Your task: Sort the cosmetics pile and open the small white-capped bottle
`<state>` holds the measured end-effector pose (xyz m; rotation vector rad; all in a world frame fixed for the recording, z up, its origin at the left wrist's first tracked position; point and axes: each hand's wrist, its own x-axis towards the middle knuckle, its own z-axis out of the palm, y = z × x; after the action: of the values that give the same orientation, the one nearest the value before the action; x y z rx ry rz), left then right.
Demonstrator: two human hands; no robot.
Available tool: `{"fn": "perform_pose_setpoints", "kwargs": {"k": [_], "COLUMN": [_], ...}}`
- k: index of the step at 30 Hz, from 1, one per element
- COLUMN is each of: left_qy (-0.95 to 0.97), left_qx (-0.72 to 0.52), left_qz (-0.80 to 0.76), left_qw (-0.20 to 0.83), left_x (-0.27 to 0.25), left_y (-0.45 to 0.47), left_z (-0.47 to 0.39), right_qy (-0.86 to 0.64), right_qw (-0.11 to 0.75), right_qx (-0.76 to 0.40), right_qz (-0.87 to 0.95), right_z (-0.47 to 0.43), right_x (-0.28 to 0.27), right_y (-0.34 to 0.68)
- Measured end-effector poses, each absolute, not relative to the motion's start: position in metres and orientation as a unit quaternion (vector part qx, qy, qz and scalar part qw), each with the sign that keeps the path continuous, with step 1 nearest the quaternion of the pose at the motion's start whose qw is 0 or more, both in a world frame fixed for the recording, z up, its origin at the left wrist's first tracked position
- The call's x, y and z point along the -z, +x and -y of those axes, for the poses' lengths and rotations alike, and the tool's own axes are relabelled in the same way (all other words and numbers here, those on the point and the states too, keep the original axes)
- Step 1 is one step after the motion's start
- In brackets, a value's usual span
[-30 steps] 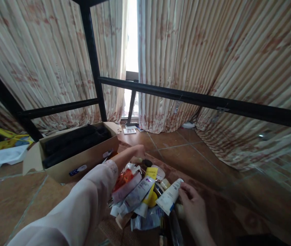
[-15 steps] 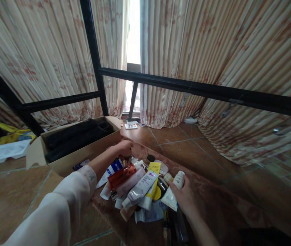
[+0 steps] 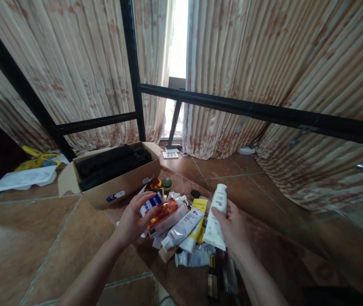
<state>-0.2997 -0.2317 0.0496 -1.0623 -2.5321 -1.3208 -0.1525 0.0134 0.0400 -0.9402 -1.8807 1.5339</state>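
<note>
Above a brown mat (image 3: 264, 250) on the tiled floor, my right hand (image 3: 234, 229) grips a white tube (image 3: 216, 216) lifted upright, my left hand (image 3: 135, 219) half-open on the tube pile (image 3: 178, 225); sorting looks under way, a resting spot needed next.

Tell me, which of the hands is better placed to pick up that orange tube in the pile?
Left, probably. The left hand rests open on the pile with fingertips beside the orange plastic tube, while the right hand is already gripping a white plastic tube.
</note>
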Motion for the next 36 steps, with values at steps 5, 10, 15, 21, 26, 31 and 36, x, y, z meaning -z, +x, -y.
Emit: {"fn": "perform_pose_setpoints", "kwargs": {"k": [5, 10, 15, 21, 26, 31, 36], "left_qy": [-0.31, -0.321, -0.315, -0.362, -0.466, -0.45, -0.443], "left_qx": [0.463, 0.452, 0.48, 0.507, 0.368, 0.284, 0.274], "left_qz": [0.827, 0.829, 0.813, 0.782, 0.774, 0.808, 0.823], "left_qw": [0.078, 0.071, 0.095, -0.003, -0.22, -0.253, -0.226], "left_x": [-0.03, -0.025, -0.035, -0.045, -0.033, -0.016, -0.011], "left_y": [-0.265, -0.255, -0.247, -0.185, -0.128, -0.12, -0.12], "left_z": [0.246, 0.247, 0.247, 0.229, 0.184, 0.154, 0.152], "right_qy": [-0.36, -0.342, -0.344, -0.481, -0.444, -0.412, -0.396], "right_qw": [0.188, 0.135, 0.187, 0.18, 0.166, 0.2, 0.242], "right_qx": [-0.537, -0.537, -0.463, -0.277, -0.275, -0.28, -0.274], "right_qz": [0.739, 0.759, 0.795, 0.812, 0.837, 0.844, 0.842], "right_z": [0.028, 0.052, 0.035, 0.009, 0.015, 0.013, 0.0], "right_x": [-0.047, -0.052, -0.056, -0.02, 0.02, 0.028, 0.026], "right_y": [-0.184, -0.177, -0.117, -0.007, 0.001, -0.019, -0.038]}}
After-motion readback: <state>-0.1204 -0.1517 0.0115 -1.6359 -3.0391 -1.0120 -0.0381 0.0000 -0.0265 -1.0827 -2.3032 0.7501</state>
